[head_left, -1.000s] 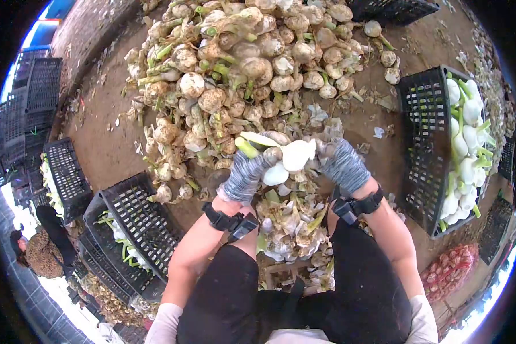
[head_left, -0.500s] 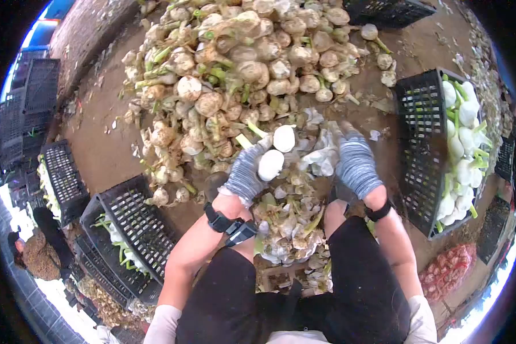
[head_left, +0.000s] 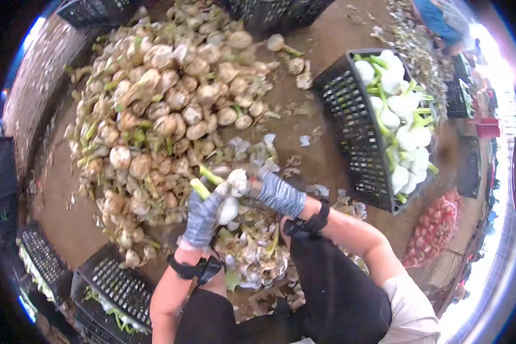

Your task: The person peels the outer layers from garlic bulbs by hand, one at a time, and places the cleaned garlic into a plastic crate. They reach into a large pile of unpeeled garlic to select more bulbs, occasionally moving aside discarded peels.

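My left hand [head_left: 202, 217], in a grey striped glove, is closed around two white peeled garlic bulbs with green stems. The lower bulb [head_left: 228, 211] sits by the palm; the upper bulb [head_left: 238, 181] lies just above it. From the right, my gloved right hand [head_left: 281, 194] meets the upper bulb, its bent fingers pressed against the side and slightly blurred. Beneath both hands is a heap of loose garlic skins [head_left: 255, 252]. Ahead and to the left spreads a big pile of unpeeled garlic [head_left: 166, 109].
A black crate [head_left: 350, 132] full of peeled garlic stands at the right, with a red mesh sack [head_left: 436, 226] of bulbs nearer me. More black crates [head_left: 117, 286] stand at the lower left and the back. Another person [head_left: 444, 23] is at the upper right.
The view has turned right. My right hand has moved in from beside the loose skins to the upper garlic bulb. My left hand still holds both bulbs.
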Motion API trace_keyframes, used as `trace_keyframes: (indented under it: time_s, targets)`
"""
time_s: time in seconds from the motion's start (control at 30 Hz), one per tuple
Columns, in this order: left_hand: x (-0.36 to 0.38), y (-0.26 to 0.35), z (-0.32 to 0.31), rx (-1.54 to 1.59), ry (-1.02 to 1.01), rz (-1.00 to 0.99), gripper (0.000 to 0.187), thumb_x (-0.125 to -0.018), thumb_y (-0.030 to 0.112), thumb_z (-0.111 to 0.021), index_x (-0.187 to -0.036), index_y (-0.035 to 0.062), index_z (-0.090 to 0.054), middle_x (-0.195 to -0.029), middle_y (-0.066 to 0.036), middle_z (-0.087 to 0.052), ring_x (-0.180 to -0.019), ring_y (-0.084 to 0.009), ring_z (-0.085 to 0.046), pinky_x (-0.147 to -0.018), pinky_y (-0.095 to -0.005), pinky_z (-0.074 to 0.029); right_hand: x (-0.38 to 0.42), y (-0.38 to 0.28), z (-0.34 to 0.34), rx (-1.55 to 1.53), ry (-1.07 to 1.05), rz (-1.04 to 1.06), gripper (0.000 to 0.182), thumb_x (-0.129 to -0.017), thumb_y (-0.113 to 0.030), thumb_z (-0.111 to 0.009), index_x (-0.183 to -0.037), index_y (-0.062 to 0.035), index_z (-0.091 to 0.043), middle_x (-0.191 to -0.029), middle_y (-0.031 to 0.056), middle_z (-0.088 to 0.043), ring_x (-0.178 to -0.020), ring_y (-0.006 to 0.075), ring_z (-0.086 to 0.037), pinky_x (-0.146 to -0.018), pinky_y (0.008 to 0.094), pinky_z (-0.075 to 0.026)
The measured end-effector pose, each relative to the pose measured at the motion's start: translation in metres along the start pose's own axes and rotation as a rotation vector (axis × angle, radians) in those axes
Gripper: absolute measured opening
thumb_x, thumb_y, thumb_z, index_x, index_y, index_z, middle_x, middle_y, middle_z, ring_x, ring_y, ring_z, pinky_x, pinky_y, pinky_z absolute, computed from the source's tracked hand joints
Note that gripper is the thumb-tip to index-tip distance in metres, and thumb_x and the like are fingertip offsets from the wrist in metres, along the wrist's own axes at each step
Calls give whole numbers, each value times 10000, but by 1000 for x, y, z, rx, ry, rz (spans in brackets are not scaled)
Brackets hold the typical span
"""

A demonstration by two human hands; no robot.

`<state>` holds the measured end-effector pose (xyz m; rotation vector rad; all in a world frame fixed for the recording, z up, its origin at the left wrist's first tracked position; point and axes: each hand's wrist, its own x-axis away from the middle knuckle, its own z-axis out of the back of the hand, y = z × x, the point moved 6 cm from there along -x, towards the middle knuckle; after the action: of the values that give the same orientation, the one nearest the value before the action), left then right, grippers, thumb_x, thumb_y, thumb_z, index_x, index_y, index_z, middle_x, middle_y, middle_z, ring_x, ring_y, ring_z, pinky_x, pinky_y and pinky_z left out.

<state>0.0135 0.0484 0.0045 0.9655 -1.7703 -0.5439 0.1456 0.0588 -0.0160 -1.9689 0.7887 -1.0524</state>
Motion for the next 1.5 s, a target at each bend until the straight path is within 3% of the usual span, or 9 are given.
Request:
trace_keyframes:
  time_s: [0.4,0.47,0.8,0.9,1.03,1.13,1.3,1.37,1.5]
  targets:
    - [33,39,-28,-204,34,-388,292,-802,149,-641,-1050,11,-576,-1032,-94,-601,-909,-159,-571,-844,-296,-448,27,-46,-6,174,-254,292,387,-856,-228,-614,-1185,-51,-512,-1065,45,-598,-926,117,-566,-783,280,-503]
    - [39,57,-31,-2,17,-435,259,-808,122,-619,-1040,24,-557,-1039,-107,-593,-933,-186,-581,-856,-310,-454,46,-37,13,-315,-212,-89,503,-833,-240,-638,-1256,-47,-445,-1120,52,-560,-979,143,-552,-791,299,-512]
    - [63,54,88,283,391,-194,257,-904,349,-519,-936,107,-598,-770,-31,-629,-617,-162,-569,-494,-281,-465,280,-223,222,473,1363,1196,392,-918,-196,-518,-1261,-34,-420,-1073,81,-564,-939,184,-567,-796,274,-479]
    - [83,41,158,174,602,-159,268,-895,340,-537,-1027,109,-575,-815,-54,-628,-681,-151,-599,-523,-279,-485,308,-235,304,928,1647,794,337,-913,-152,-498,-1223,-34,-441,-1038,99,-566,-874,188,-565,-736,318,-467]
    - [115,24,156,-461,657,-127,325,-890,319,-513,-1101,73,-543,-952,-120,-591,-851,-216,-560,-682,-322,-459,312,-161,469,1968,1095,68,187,-866,-121,-503,-971,-11,-612,-793,119,-621,-717,236,-585,-637,363,-457]
    - [142,27,107,-1451,658,-168,374,-886,303,-494,-1156,47,-519,-1054,-170,-563,-978,-265,-531,-801,-355,-440,296,-191,381,2515,1065,-546,128,-782,-118,-509,-734,-103,-626,-655,25,-602,-594,192,-574,-502,343,-427]
    - [313,62,256,-1181,1321,-257,369,-918,286,-488,-1162,10,-511,-1014,-147,-566,-948,-246,-519,-810,-349,-447,234,-234,257,1550,1181,395,268,-885,-124,-490,-1123,-7,-527,-1088,99,-578,-957,188,-550,-840,287,-413]
    - [368,71,270,-532,1481,-319,363,-929,303,-506,-1049,-37,-548,-933,-96,-591,-799,-208,-539,-725,-324,-448,181,-223,197,1363,935,468,289,-903,-140,-504,-1156,-4,-536,-1128,100,-587,-1001,189,-548,-889,285,-414]
    - [436,15,359,-958,1554,-144,363,-894,255,-557,-1087,-50,-523,-942,-139,-605,-806,-226,-556,-748,-322,-448,81,-192,69,1380,492,428,221,-857,-172,-583,-1034,-39,-595,-961,103,-609,-909,215,-552,-837,310,-425]
